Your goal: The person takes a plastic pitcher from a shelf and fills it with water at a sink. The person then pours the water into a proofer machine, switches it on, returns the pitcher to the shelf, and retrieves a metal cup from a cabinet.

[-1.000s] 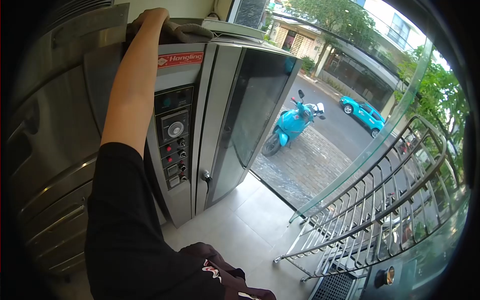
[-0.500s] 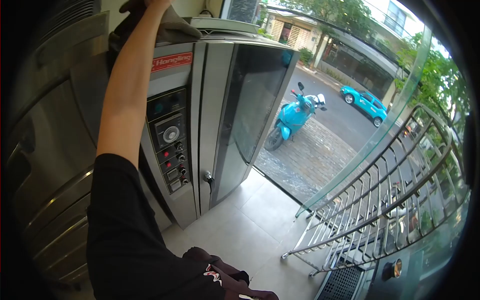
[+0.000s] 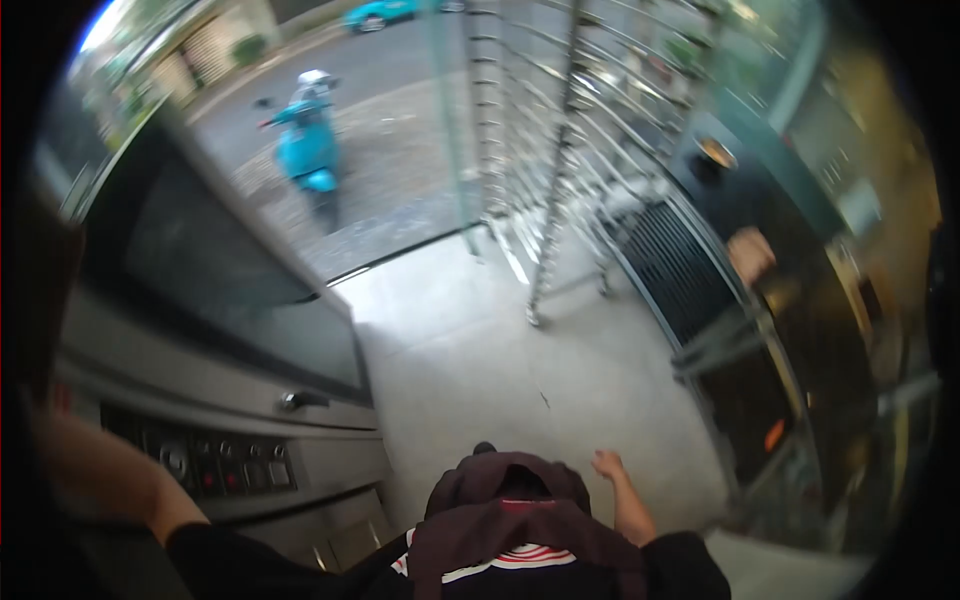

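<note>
Oven [image 3: 335, 462] stands at the person's left, its dark glass door [image 3: 220, 270] shut, with the handle [image 3: 300, 400] on the side of that door nearer the control panel [image 3: 230, 462]. The left forearm [image 3: 110, 470] stretches out in front of the oven and crosses the upper end of the panel. The left hand is lost past the dark rim of the view, so I cannot tell whether its fingers are apart, together or clamped on something. The right hand [image 3: 607, 463] hangs on the far side of the body from the oven, over the pale floor [image 3: 480, 370], touching nothing that shows; blur hides whether its fingers are apart or together. A metal rack [image 3: 553, 200] stands across the floor from the oven, well apart from the right hand.

Reaching well here, I judge, means keeping the forearm and black sleeve [image 3: 240, 555] off the control panel, turning the eyes toward the oven to bring the left hand into sight, and standing near enough not to lean.
</note>
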Demonstrator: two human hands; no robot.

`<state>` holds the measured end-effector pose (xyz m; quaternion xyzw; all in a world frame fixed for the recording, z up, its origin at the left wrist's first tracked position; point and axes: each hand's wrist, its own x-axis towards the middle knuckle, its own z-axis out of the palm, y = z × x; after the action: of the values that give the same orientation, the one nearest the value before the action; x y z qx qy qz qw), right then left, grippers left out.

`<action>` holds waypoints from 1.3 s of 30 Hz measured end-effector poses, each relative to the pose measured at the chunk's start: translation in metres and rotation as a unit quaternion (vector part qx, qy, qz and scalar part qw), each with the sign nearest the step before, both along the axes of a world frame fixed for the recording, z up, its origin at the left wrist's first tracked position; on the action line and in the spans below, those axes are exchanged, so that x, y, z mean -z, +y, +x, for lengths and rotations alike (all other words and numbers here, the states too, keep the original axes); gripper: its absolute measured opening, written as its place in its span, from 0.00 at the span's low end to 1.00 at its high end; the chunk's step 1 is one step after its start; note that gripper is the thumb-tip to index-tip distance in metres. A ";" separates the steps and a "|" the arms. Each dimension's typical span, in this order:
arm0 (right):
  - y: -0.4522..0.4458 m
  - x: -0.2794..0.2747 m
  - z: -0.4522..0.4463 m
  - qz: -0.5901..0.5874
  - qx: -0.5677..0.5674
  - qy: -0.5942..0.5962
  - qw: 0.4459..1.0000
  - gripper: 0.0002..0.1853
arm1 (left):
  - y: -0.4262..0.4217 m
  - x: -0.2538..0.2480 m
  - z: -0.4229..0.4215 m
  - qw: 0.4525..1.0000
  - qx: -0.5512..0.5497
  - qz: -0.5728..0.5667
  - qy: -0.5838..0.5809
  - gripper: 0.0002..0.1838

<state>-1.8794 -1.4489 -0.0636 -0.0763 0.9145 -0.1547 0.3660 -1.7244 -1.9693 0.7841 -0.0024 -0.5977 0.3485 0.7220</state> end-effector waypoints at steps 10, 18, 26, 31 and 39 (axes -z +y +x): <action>0.111 -0.067 0.079 -0.086 0.310 -0.041 0.946 0.26 | 0.185 0.239 -0.208 0.501 0.527 0.526 -0.441 0.21; 0.304 -0.088 0.172 0.004 0.598 -0.095 0.796 0.26 | 0.448 0.386 -0.349 0.242 0.510 0.519 -0.643 0.20; 0.359 -0.102 0.267 0.026 0.765 0.067 0.640 0.24 | 0.705 0.360 -0.492 0.238 0.705 0.351 -0.569 0.18; 0.227 -0.085 0.275 0.058 0.894 0.057 0.441 0.24 | 0.853 0.382 -0.603 0.244 0.816 0.305 -0.427 0.19; 0.050 -0.086 0.190 -0.027 0.944 -0.144 0.295 0.22 | 1.046 0.648 -0.759 0.368 0.636 -0.100 -0.671 0.29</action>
<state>-1.6896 -1.3986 0.0223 0.8531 0.2850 -0.4274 0.0913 -2.4832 -0.9229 0.1357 -0.6869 -0.6680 -0.2731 0.0857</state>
